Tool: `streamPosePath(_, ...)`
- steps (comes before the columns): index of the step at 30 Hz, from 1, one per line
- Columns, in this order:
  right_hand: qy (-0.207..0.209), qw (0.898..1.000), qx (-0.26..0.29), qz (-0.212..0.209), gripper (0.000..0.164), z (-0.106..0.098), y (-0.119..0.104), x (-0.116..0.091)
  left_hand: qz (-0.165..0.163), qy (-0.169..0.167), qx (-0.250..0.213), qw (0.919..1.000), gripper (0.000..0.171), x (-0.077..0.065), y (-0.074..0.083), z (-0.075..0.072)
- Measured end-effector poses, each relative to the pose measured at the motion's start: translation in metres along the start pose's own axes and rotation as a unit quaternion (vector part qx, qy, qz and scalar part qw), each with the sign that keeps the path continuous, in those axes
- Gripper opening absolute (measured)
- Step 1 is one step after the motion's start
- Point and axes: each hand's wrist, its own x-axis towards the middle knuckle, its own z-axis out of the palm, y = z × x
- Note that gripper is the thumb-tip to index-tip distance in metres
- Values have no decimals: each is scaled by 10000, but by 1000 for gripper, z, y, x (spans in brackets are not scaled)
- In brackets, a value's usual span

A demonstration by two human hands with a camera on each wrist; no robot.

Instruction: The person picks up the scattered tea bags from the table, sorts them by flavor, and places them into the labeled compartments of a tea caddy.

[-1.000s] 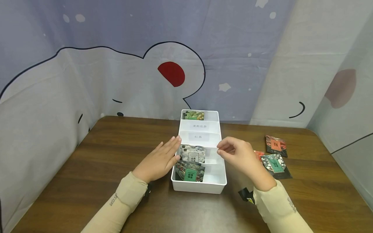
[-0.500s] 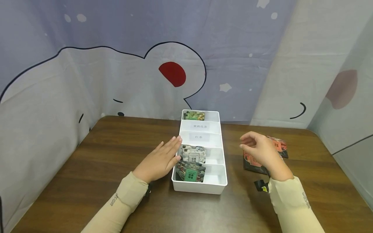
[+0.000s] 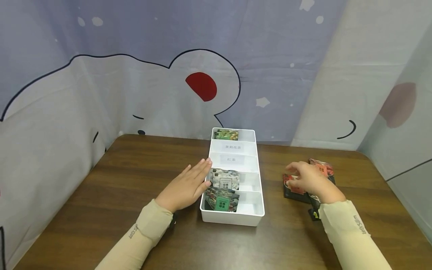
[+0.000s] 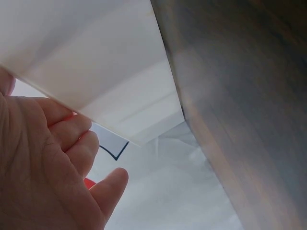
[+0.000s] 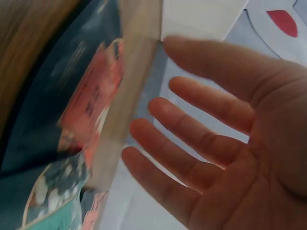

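Note:
My left hand (image 3: 185, 187) lies with straight fingers on the left rim of a long white divided tray (image 3: 233, 218); the left wrist view shows its fingers at the tray edge. My right hand (image 3: 312, 180) hovers over several flat tea packets to the right, fingers loosely bent and holding nothing. Nearest its fingertips is a dark packet with a red label (image 5: 88, 105). A black-and-white packet with a green label (image 5: 55, 196) is mostly hidden under the hand in the head view. Behind lies another red-labelled packet (image 3: 324, 168).
The tray's front compartment holds a green-labelled packet (image 3: 221, 202), and the one behind it a pale grey packet (image 3: 226, 180). Green packets (image 3: 227, 135) stand in the farthest. Two middle compartments show printed paper labels (image 3: 232, 159). A patterned curtain (image 3: 152, 93) hangs behind the wooden table (image 3: 152, 157).
My right hand has moved from the tray's right edge rightward to the packets on the table. My left hand has stayed on the tray rim.

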Motion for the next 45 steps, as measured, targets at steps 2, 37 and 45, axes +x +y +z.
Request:
streamPosePath(2, -136, 9999, -61, -31, 54, 0, 4, -2, -9, -15, 7, 10000, 63, 0, 0, 0)
streamPosePath(37, 370, 9992, 21, -119, 73, 16, 15, -2, -61, -29, -54, 10000, 63, 0, 0, 0)
streamPosePath(45, 942, 9926, 744, -168, 67, 16, 17, -5, -59, -30, -59, 10000, 63, 0, 0, 1)
